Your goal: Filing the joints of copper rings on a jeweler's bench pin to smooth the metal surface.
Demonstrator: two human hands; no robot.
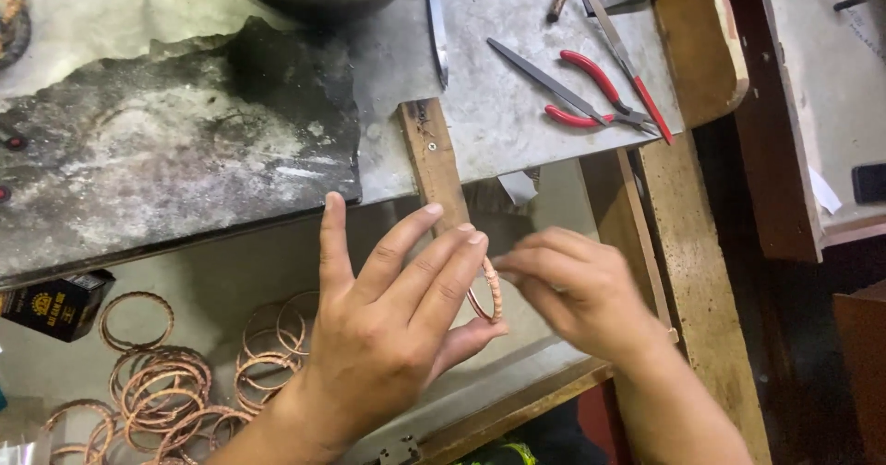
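Two hands meet at frame centre: left hand (388,336) and right hand (568,290) both pinch one copper bangle (489,290). Squeezing unevenly could, I judge, warp it or drop it among the bangles (175,382) at lower left.

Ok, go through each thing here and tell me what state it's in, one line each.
Left hand: fingers spread, pinching the bangle.
Right hand: blurred, fingertips at the bangle.
Bangle: copper-coloured, held upright between both hands.
Loose bangles: piled flat in the tray.
Red-handled pliers: lying on the bench, handles apart.
Dark box: closed, lying in the tray.
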